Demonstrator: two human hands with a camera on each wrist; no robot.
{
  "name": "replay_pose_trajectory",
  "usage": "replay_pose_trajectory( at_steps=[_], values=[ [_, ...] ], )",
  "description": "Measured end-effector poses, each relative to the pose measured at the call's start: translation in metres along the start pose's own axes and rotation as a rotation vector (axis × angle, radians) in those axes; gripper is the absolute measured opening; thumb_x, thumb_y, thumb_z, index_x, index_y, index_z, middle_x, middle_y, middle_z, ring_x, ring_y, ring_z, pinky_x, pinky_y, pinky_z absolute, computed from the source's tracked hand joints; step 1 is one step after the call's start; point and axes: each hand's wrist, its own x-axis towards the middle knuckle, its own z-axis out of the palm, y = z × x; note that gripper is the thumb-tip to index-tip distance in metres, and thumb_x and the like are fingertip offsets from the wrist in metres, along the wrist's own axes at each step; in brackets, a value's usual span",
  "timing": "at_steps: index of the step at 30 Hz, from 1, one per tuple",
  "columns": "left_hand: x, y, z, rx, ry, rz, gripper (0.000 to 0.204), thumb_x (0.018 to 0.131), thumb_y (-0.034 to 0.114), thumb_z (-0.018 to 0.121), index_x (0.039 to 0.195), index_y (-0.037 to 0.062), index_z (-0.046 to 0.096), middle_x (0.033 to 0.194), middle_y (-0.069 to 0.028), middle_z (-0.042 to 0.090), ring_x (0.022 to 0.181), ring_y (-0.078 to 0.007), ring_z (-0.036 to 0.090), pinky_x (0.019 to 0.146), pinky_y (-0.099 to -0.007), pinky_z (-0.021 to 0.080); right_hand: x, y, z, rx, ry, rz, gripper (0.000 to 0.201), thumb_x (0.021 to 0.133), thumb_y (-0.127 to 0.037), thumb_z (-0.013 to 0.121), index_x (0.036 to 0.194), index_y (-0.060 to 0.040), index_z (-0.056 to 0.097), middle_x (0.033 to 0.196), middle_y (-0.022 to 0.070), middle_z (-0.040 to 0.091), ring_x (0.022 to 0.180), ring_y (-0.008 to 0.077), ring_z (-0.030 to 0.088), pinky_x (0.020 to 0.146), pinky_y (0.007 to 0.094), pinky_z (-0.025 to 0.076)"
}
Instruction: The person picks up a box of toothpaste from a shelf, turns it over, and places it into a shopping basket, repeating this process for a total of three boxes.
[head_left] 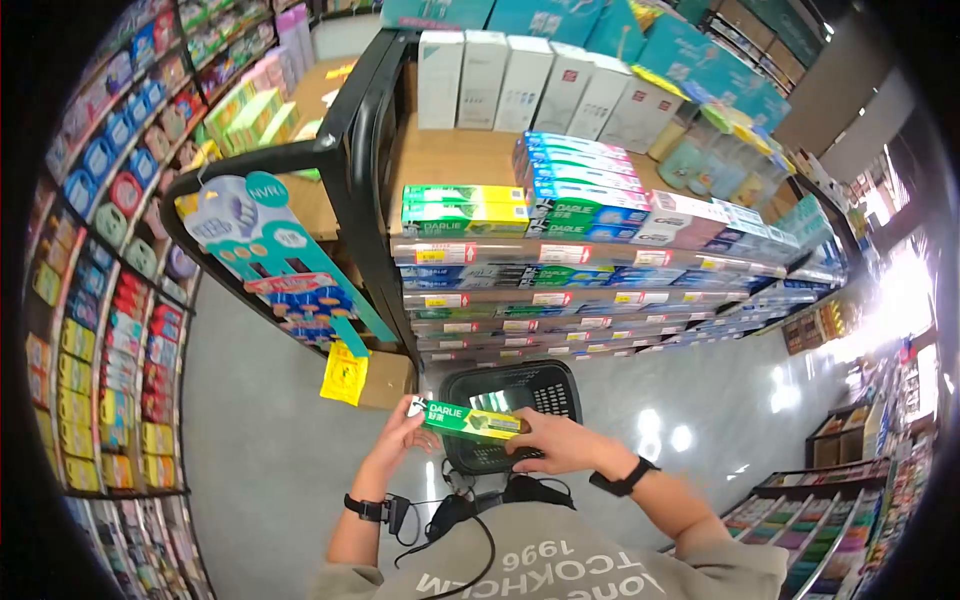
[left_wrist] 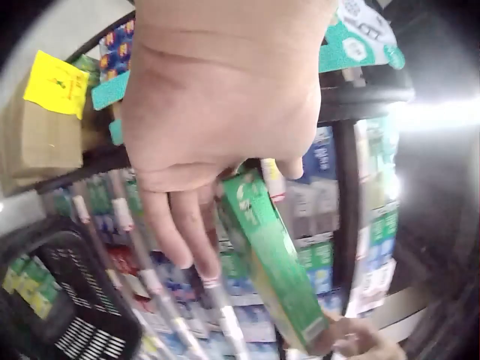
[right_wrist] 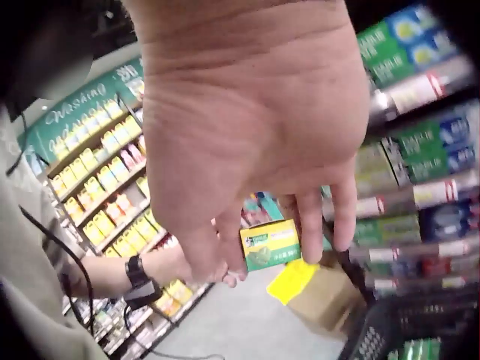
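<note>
A green and yellow Darlie toothpaste box (head_left: 470,420) is held level between both hands in front of the body. My left hand (head_left: 399,432) grips its left end, and my right hand (head_left: 558,442) pinches the opposite one. Seen from the left wrist, the box (left_wrist: 274,259) slants down from the left hand (left_wrist: 225,112) toward the right fingers (left_wrist: 367,341). Its yellow end face (right_wrist: 270,246) shows between thumb and fingers of the right hand (right_wrist: 259,120) in the right wrist view. Beneath the box stands a black shopping basket (head_left: 572,390).
Shelves of toothpaste rise ahead, with Darlie boxes (head_left: 465,212) stacked on the top one. Similar green and yellow boxes (left_wrist: 31,286) lie in the basket. A cardboard carton (head_left: 388,380) with a yellow tag sits beside the shelf foot. Stocked shelving (head_left: 110,300) lines the left.
</note>
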Motion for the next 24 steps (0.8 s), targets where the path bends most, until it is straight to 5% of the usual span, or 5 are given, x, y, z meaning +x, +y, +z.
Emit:
replay_pose_trajectory(
  at_steps=[8,13,16,21,24],
  values=[
    [-0.035,0.063,0.066,0.085,-0.098,0.266,0.040,0.086,0.011,0.066,0.122,0.0086,0.048,0.104,-0.0090,0.064,0.093,-0.0222,0.069,0.081,-0.0411,0.059,-0.051,-0.044,0.027,0.938,0.626,0.058,0.030,0.088,0.006,0.071,0.104,-0.0063,0.049,0.160,0.0132,0.031,0.122,0.0197,0.059,0.092,0.0330,0.058],
    [-0.048,0.094,0.110,0.192,-0.052,0.504,0.044,0.083,0.012,0.067,0.124,0.0088,0.049,0.105,-0.0029,0.057,0.099,-0.0124,0.056,0.089,-0.0265,0.044,-0.051,-0.040,-0.020,1.023,0.543,-0.014,0.061,0.091,0.006,0.069,0.144,-0.0085,0.040,0.146,0.0103,0.046,0.125,0.0179,0.057,0.092,0.0301,0.055],
    [-0.045,0.091,0.122,0.196,-0.013,0.575,0.044,0.083,0.012,0.067,0.124,0.0092,0.049,0.104,-0.0012,0.056,0.096,-0.0101,0.053,0.086,-0.0251,0.042,-0.034,-0.039,-0.020,0.966,0.565,-0.161,0.059,0.093,0.002,0.070,0.144,-0.0089,0.042,0.138,0.0083,0.050,0.124,0.0164,0.056,0.092,0.0299,0.055],
    [-0.036,0.071,0.134,0.384,0.197,0.707,0.033,0.089,0.012,0.067,0.119,0.0080,0.053,0.100,0.0011,0.054,0.089,-0.0065,0.050,0.079,-0.0225,0.041,-0.034,-0.048,-0.002,1.106,0.559,-0.044,0.058,0.096,-0.006,0.070,0.141,-0.0125,0.033,0.113,0.0072,0.060,0.086,0.0131,0.065,0.074,0.0281,0.056],
    [-0.034,0.062,0.148,0.445,0.258,0.686,0.029,0.092,0.012,0.068,0.117,0.0070,0.054,0.099,0.0012,0.053,0.086,-0.0054,0.049,0.075,-0.0212,0.041,-0.045,-0.034,0.003,1.133,0.515,-0.019,0.059,0.094,-0.004,0.071,0.139,-0.0131,0.033,0.108,0.0081,0.062,0.088,0.0137,0.067,0.073,0.0292,0.057]
  ],
)
